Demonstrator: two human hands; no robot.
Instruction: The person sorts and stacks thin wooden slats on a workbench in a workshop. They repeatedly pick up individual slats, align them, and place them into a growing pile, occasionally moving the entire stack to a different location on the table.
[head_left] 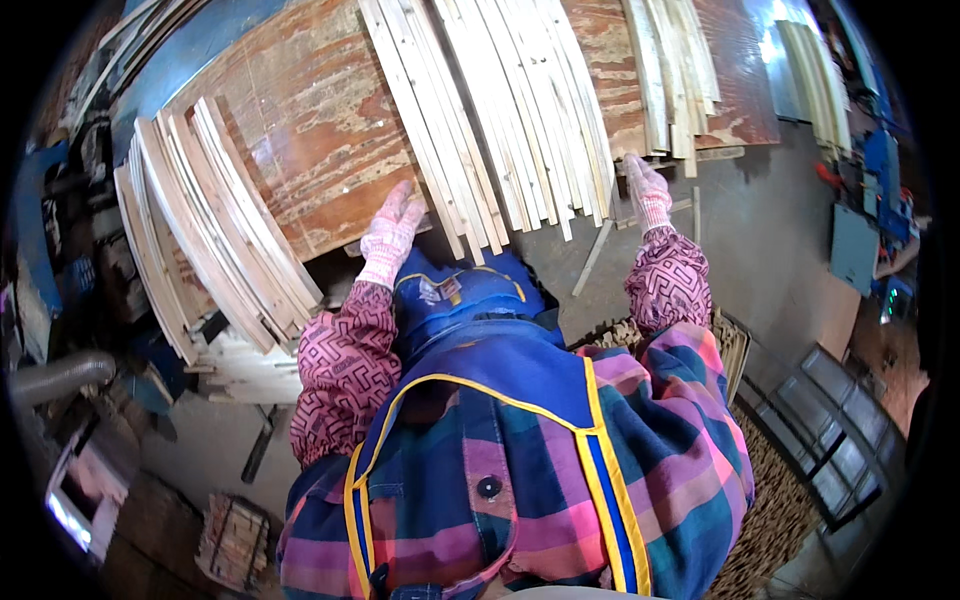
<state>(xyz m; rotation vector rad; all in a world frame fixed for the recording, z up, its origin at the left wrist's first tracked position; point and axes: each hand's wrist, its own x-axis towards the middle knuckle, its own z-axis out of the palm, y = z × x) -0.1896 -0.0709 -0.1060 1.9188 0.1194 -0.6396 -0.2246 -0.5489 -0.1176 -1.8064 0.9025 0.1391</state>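
Note:
Long pale wooden strips [530,110] lie side by side in front of me on a worn plywood table [310,110], their near ends uneven and jutting past its edge. A narrow gap splits off a smaller group of strips [430,120] on the left. My left hand [394,225], in a light knitted glove, is flat with fingers stretched forward, near that group's left side. On the opposite side my gloved right hand [647,190] is open too, fingers straight, beside the rightmost strips. Whether either palm touches wood, I cannot tell.
More strips [220,220] are stacked at the left, and another group [675,75] lies at the far right. Cut wood pieces fill a crate [738,350] by my right side. A metal frame [830,430] stands at the lower right; a grey duct [65,378] is at the left.

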